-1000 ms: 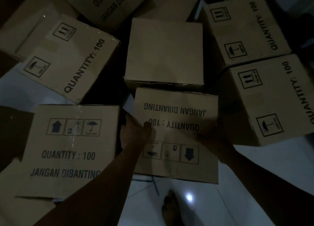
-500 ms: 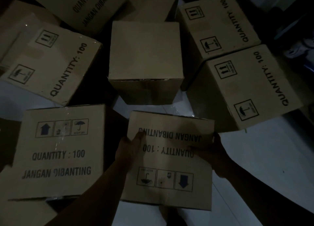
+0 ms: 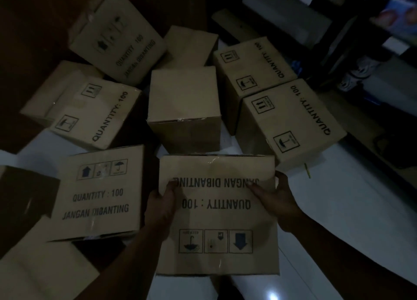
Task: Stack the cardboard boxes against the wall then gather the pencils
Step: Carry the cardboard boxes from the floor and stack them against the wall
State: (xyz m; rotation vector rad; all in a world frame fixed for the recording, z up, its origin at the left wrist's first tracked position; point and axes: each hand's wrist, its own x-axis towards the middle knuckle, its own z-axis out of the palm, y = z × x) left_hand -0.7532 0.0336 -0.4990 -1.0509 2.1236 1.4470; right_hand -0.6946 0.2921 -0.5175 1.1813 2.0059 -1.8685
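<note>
Cardboard box gripped at both sides, left hand, right hand, thumbs on top

Nearest box front centre; unmarked-top box just behind. Third box just left. Right-hand box behind right, farther box behind it; possibly pencil on floor beside right-hand box.

Dim room. Left hand and right hand grip a brown printed cardboard box; similar boxes on pale tiled floor.
</note>
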